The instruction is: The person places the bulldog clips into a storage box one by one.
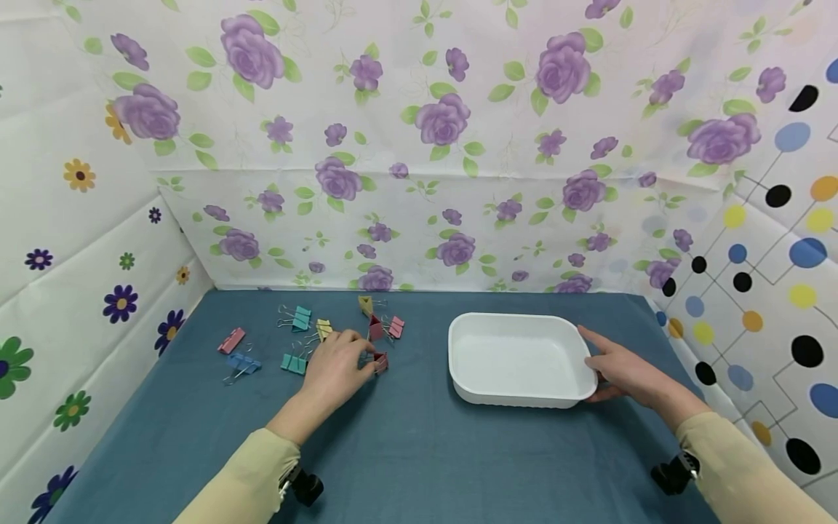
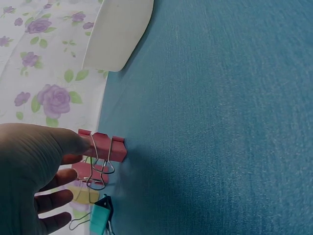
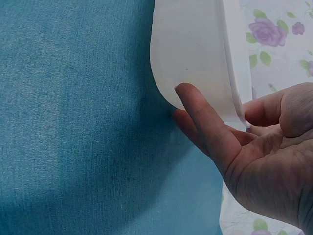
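Observation:
My left hand (image 1: 337,367) pinches a red binder clip (image 2: 110,148) between thumb and forefinger, its other fingers spread loosely. Just behind it in the left wrist view lie another red clip (image 2: 87,171), a yellow clip (image 2: 84,195) and a teal clip (image 2: 99,218). A white rectangular tray (image 1: 524,360) stands to the right, with nothing inside. At its right end my right hand (image 1: 625,372) grips it, fingers spread along the outer wall and the rim, as the right wrist view shows.
More binder clips lie on the blue cloth (image 1: 419,458): a blue one (image 1: 244,362) and a pink one (image 1: 231,340) at far left, teal ones (image 1: 301,318) near the left hand, and a pink one (image 1: 396,327). Flower-patterned sheeting (image 1: 406,211) rises behind the table.

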Available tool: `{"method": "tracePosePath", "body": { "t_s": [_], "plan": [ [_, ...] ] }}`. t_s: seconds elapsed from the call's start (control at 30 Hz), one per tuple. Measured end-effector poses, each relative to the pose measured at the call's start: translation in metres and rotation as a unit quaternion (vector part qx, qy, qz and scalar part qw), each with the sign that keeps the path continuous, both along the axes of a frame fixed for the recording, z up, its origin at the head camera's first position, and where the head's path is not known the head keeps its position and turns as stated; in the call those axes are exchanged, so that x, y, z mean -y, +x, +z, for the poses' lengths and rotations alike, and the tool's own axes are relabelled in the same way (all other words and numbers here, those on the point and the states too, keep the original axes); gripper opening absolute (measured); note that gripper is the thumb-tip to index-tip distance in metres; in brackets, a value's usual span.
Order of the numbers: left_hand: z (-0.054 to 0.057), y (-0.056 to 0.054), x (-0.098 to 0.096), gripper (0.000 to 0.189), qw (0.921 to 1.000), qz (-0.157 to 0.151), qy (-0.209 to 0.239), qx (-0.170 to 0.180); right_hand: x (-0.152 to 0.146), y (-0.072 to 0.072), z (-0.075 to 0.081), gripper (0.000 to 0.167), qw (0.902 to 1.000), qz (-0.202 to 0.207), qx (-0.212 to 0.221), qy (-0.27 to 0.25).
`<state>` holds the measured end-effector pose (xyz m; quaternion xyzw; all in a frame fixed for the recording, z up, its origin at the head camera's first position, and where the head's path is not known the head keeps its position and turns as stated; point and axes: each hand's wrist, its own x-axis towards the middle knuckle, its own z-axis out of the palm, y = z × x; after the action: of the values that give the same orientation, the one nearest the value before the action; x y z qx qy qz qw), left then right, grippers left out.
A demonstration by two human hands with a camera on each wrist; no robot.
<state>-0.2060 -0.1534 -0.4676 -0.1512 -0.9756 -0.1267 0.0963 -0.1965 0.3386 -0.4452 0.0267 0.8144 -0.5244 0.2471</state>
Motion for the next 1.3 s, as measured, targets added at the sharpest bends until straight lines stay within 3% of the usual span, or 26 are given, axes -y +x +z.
{"method": "tracePosePath", "body": {
  "t_s": [0.3, 0.53, 0.73, 1.3],
  "plan": [
    [-0.003, -0.001, 0.0, 0.018, 0.9998, -0.008, 0.001, -0.019, -0.001, 0.0, 0.0, 0.073, 1.0, 0.003, -0.003, -0.003],
    [0.002, 0.001, -0.002, 0.016, 0.9985, -0.028, 0.008, -0.045, -0.002, 0.0, -0.002, 0.073, 1.0, 0.002, -0.005, -0.007],
    [0.01, 0.001, -0.007, 0.016, 0.9961, -0.047, 0.019, -0.072, -0.002, -0.001, -0.003, 0.074, 1.0, -0.001, -0.001, -0.009],
    [0.039, 0.005, -0.031, 0.013, 0.9927, -0.075, 0.049, -0.081, -0.003, -0.001, -0.001, 0.077, 0.9995, -0.011, 0.007, -0.03]
  ]
}}
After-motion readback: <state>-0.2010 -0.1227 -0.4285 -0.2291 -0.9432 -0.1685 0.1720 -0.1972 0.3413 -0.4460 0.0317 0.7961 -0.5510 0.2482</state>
